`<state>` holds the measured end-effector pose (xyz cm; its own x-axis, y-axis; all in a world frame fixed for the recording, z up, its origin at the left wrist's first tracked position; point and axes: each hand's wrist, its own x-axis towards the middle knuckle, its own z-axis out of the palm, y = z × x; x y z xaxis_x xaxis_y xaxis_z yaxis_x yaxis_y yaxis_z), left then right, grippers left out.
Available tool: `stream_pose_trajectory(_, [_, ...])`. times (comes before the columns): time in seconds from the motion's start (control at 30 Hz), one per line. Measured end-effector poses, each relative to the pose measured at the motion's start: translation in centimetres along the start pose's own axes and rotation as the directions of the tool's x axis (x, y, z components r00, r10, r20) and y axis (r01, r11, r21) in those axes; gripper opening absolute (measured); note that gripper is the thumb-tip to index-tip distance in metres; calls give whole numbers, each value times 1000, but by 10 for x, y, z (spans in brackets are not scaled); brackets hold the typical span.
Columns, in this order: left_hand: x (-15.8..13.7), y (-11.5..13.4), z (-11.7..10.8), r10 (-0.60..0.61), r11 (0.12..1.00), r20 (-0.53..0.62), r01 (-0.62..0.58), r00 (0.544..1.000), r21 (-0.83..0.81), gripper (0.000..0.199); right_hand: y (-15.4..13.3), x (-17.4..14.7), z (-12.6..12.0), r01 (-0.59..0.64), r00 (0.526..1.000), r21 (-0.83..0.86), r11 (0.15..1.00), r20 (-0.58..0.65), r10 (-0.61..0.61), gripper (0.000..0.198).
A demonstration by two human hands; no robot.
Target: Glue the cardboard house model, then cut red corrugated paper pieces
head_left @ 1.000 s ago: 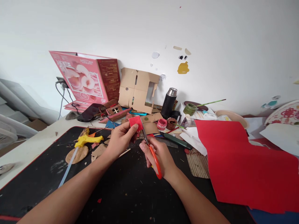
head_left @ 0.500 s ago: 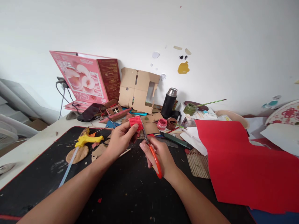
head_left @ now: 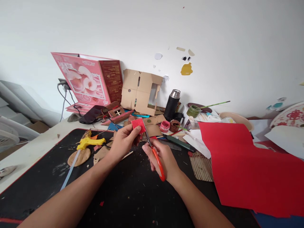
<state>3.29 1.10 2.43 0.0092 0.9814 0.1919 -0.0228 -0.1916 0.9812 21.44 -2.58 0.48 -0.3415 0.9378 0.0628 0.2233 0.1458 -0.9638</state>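
Note:
My left hand (head_left: 124, 139) pinches a small piece of red corrugated cardboard (head_left: 137, 124), thumb on top, above the middle of the black mat. In my right hand (head_left: 163, 158) is a pair of scissors (head_left: 157, 163) with orange-red handles, the fingers closed round them. Their metal blades point up and away, lying along the right edge of the red piece. Whether the blades have bitten into it I cannot tell. Part of the handles is hidden by my right hand.
A yellow glue gun (head_left: 89, 143) lies left on a round wooden disc (head_left: 80, 157). Behind my hands are paint jars (head_left: 164, 126), a black thermos (head_left: 172, 106) and a cut cardboard sheet (head_left: 137, 91). Large red paper (head_left: 249, 171) covers the right side, beside corrugated brown cardboard (head_left: 201, 167).

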Motion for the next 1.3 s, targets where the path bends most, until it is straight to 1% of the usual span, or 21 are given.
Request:
stream_pose_trajectory(0.27, [-1,2,1,-9,1000,-27,8,1000,-15,50,2,1,1,-11,1000,4,1000,1,11,44])
stream_pose_trajectory(0.47, [-1,1,0,-26,1000,-16,26,1000,-14,48,3,2,0,-13,1000,-5,1000,11,13,41])
stream_pose_trajectory(0.73, [-1,-2,2,-40,998,-21,39,999,-55,49,-1,1,0,-16,1000,-13,1000,8,16,38])
stream_pose_trajectory(1.3, [-1,-1,3,-42,999,-24,41,999,-32,49,0,1,-1,-20,1000,-32,999,3,20,35])
